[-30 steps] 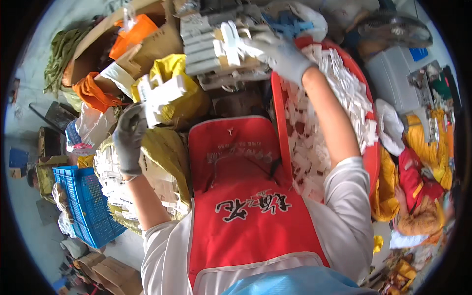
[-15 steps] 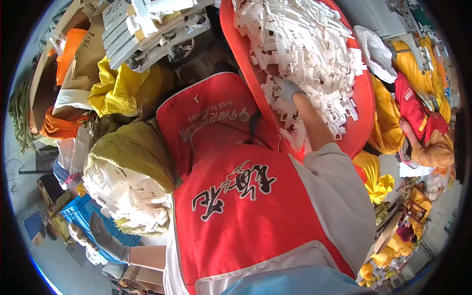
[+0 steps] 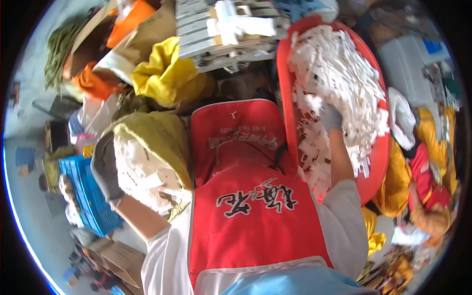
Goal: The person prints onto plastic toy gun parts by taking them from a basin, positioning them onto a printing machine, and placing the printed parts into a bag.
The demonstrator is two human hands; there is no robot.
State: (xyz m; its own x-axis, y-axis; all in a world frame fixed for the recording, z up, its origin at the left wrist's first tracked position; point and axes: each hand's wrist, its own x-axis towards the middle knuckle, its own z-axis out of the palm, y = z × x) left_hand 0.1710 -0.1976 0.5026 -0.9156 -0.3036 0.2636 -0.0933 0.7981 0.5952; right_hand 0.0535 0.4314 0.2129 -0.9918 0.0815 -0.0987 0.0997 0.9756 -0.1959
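My right hand (image 3: 332, 118), in a grey glove, reaches into the long red tub (image 3: 365, 189) heaped with small white plastic parts (image 3: 339, 64). Its fingers are closed at a bright white plastic part (image 3: 313, 102), partly lost in the pile. On the left, my other gloved hand, my left hand (image 3: 104, 169), curls round the outer rim of an olive woven sack (image 3: 162, 135). More white plastic pieces (image 3: 142, 172) fill this sack. Some fingertips of the left hand are hard to make out against the sack.
A grey metal machine (image 3: 196, 37) with a white moulded piece (image 3: 231, 22) on top stands ahead. Beyond my left hand is a blue plastic crate (image 3: 83, 191). A yellow sack (image 3: 164, 73) and cardboard boxes (image 3: 120, 263) lie around. Another person (image 3: 427, 196) sits at the right.
My left hand has moved up and inward from beside the blue crate to the sack's rim. My right hand stays among the white parts. The whole view has shifted as my head turned.
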